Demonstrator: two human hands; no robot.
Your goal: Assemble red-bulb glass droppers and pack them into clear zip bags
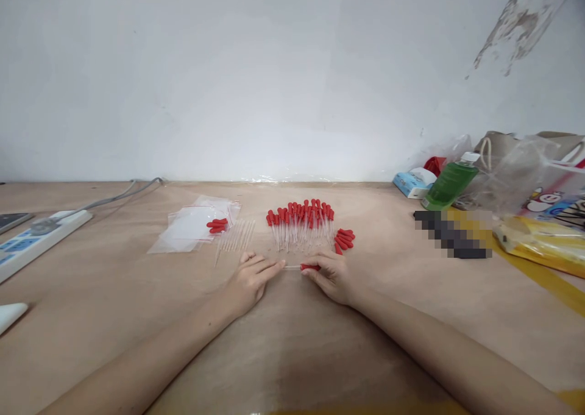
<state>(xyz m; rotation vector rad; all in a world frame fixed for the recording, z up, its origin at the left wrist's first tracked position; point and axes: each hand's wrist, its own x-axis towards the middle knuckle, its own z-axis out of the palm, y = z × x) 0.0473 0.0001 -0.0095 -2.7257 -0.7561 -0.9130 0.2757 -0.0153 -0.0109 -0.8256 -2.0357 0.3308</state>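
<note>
My left hand point(251, 276) and my right hand point(329, 275) meet at the middle of the wooden table point(292, 342), both pinched on one glass dropper point(299, 267). The left fingers grip its clear tube end. The right fingers grip its red rubber bulb. Just beyond the hands lies a row of assembled droppers with red bulbs point(300, 221). A small heap of loose red bulbs point(344, 239) lies to the right of it. Bare glass tubes point(236, 238) lie to the left, with a few more red bulbs point(217, 225) by clear plastic bags point(192, 227).
A white power strip point(34, 239) with its cable lies at the left edge. At the right stand a green bottle point(449, 184), a tissue pack point(414, 182), plastic bags point(525, 177) and a yellow packet point(542, 239). A white wall rises behind the table.
</note>
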